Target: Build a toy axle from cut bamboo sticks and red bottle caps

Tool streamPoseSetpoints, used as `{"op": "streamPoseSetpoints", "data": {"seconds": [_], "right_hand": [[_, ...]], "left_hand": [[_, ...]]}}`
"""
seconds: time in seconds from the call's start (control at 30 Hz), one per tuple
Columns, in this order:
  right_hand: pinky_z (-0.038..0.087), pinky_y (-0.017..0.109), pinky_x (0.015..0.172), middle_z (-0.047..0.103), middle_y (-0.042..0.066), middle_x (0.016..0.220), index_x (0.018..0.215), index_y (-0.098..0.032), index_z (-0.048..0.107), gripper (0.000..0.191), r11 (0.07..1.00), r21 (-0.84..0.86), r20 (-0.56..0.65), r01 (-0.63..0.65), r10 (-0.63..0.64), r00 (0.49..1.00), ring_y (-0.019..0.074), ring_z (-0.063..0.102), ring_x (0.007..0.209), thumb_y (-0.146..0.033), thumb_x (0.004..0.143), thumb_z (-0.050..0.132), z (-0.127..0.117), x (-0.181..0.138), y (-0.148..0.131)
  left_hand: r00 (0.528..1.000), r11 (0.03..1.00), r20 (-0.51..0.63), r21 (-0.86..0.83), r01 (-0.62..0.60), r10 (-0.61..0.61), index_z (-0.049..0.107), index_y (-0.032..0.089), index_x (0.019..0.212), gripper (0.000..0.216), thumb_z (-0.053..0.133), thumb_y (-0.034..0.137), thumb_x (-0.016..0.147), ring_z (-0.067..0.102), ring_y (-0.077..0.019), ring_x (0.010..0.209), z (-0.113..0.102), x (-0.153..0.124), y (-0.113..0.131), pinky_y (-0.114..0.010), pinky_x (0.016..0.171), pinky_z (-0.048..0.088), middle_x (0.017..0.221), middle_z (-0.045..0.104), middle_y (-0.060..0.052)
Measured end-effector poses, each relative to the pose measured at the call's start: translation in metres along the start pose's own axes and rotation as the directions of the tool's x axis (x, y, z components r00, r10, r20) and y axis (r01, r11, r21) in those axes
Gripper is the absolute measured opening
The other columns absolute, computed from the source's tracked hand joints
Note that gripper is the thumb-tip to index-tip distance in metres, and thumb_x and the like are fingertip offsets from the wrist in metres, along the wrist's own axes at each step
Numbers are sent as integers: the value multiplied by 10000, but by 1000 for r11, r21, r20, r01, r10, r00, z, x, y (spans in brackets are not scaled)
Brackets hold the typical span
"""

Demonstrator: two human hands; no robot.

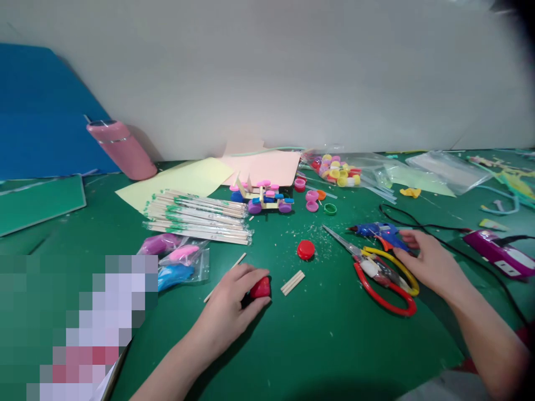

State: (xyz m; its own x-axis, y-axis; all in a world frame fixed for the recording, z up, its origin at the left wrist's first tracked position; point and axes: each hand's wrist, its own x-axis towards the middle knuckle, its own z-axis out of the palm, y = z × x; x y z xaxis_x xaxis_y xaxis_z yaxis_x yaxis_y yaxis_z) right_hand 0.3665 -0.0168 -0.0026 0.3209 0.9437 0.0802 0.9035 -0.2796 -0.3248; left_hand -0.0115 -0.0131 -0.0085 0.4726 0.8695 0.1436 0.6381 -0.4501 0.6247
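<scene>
My left hand (pixel 236 298) is closed on a red bottle cap (pixel 261 287), gripped between thumb and fingers just above the green tabletop. Part of the cap is covered by the fingers. To its right lie a few short wooden sticks (pixel 293 283) side by side, and a second red cap (pixel 306 250) lies beyond them. A longer thin stick (pixel 240 259) passes behind my left hand. On the right, my right hand (pixel 426 257) has its fingers around the handle of a blue hot glue gun (pixel 371 229), whose nozzle points left. Large scissors (pixel 384 278) with red and yellow handles lie beside it.
Bundled wrapped sticks (pixel 196 217), bags of coloured clay (pixel 179 259) and a small model car (pixel 267 199) lie left of centre. Behind are a bag of bottle caps (pixel 336 170), coloured paper (pixel 263 167) and a pink tumbler (pixel 123 150). A black cord (pixel 418 225) runs near a purple power strip (pixel 501 253).
</scene>
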Motion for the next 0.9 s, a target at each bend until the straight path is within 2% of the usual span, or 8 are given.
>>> {"op": "streamPoseSetpoints", "data": {"seconds": [0.3,0.4,0.5,0.6,0.67,0.7,0.77,0.9], "right_hand": [[424,398,645,636,156,873,907,-163,550,296,995,-31,81,-99,101,992,336,603,777,-339,669,543,10,15,7],[419,397,609,633,129,751,789,-174,555,209,992,15,71,-126,124,990,336,600,722,-340,663,540,4,18,4],[436,368,585,625,93,699,790,-194,518,162,984,113,63,-137,131,989,288,596,670,-330,705,495,-9,14,-1],[468,297,605,609,46,713,848,-216,474,134,933,348,127,-92,50,991,212,591,683,-328,783,436,-22,0,-17],[459,264,568,549,15,662,818,-213,467,131,747,656,246,-108,-76,966,176,558,634,-343,802,477,-27,-15,-33],[445,250,530,525,1,643,806,-214,460,139,678,721,295,-144,-112,949,160,536,594,-349,807,494,-28,-23,-43],[449,244,588,537,4,693,852,-209,477,135,612,777,332,-151,-194,923,146,532,636,-338,823,499,-25,-40,-61],[457,237,541,547,10,711,969,-199,510,210,620,771,411,-145,-311,857,137,523,595,-340,814,514,-15,-65,-90]], "left_hand": [[1000,999,-29,-31,-8,7,592,212,1012,278,563,170,738,587,-195,868,-2,-1,0,-333,735,501,959,621,-72],[1000,999,-29,-40,-12,11,591,214,1000,260,554,170,747,582,-196,870,-1,-1,-1,-335,747,495,953,619,-70],[1000,999,-19,-46,-10,9,593,210,989,245,544,172,751,584,-197,869,-3,0,1,-329,749,495,948,614,-72],[1000,998,-8,-58,-2,1,591,186,1000,248,519,169,763,587,-196,881,-6,0,4,-311,759,494,962,599,-86],[1000,997,1,-72,-1,1,584,178,1015,250,495,169,782,585,-189,884,-7,0,5,-298,761,493,968,589,-91],[1000,997,6,-79,-4,4,579,181,1023,251,484,169,790,584,-185,883,-8,0,4,-295,760,494,969,585,-89],[1000,996,15,-91,-8,9,571,190,1036,253,478,173,801,583,-182,882,-9,0,4,-300,763,493,976,585,-86],[1000,995,11,-100,5,-4,558,191,1048,250,492,191,807,573,-197,929,-8,-1,0,-333,817,476,1006,593,-89]]}}
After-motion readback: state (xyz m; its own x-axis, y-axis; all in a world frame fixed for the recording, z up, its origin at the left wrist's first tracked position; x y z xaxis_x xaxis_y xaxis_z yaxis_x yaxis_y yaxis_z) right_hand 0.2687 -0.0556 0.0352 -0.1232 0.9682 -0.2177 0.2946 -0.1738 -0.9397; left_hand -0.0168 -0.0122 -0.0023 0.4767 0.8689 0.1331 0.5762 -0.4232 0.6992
